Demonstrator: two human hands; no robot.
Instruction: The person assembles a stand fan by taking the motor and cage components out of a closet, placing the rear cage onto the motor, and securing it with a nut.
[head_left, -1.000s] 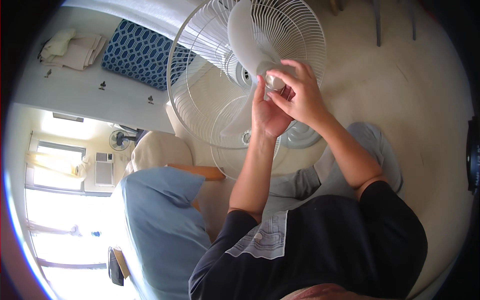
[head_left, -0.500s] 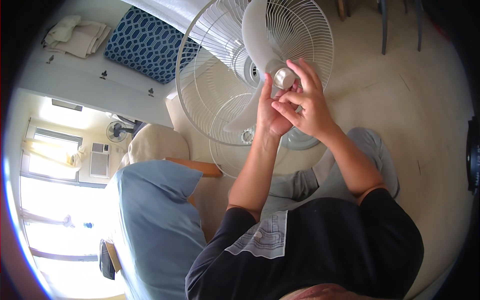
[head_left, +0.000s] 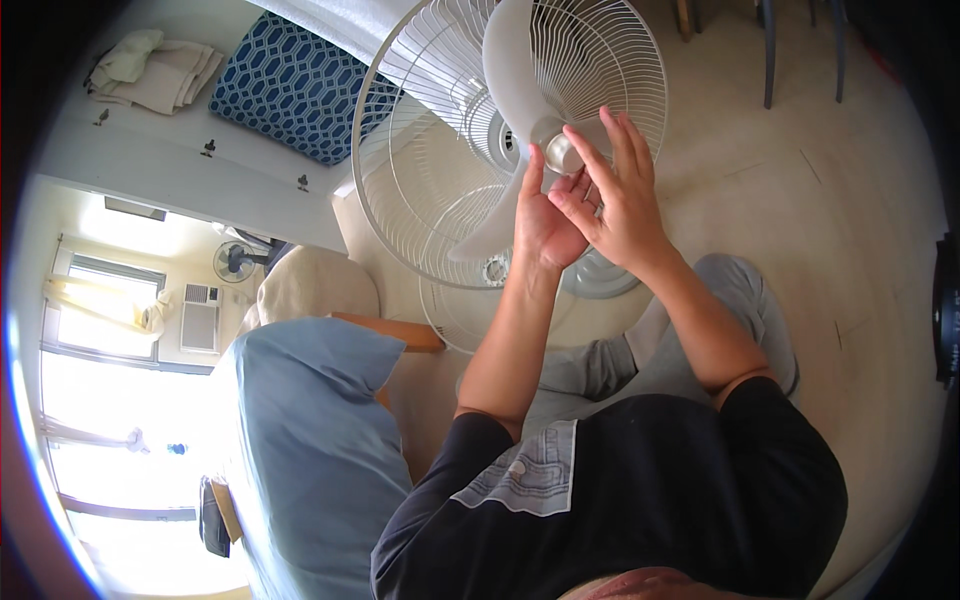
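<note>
Between my hands is the round, pale spinner cap (head_left: 563, 153) at the hub of a pedestal fan. A translucent fan blade (head_left: 512, 75) rises above it, and another reaches down to the left. Behind the blades stands the white wire guard (head_left: 375, 185). My left hand (head_left: 548, 228) is palm up just below the cap, thumb raised on its left side, the other fingers loosely bent and partly hidden. My right hand (head_left: 628, 205) has its fingers stretched out along the cap's right side, partly covering it. Whether either hand touches the cap is unclear.
The fan's grey base (head_left: 600, 277) is on the floor by my crossed legs. A blue-covered piece of furniture (head_left: 310, 450) stands at left, close to a wooden piece (head_left: 400, 333). A patterned blue cushion (head_left: 295, 85) and folded cloths (head_left: 155, 75) lie at upper left; chair legs (head_left: 768, 55) are upper right.
My right hand's fingers have straightened from a loose curl and shifted slightly up and left over the cap. My left hand has barely moved.
</note>
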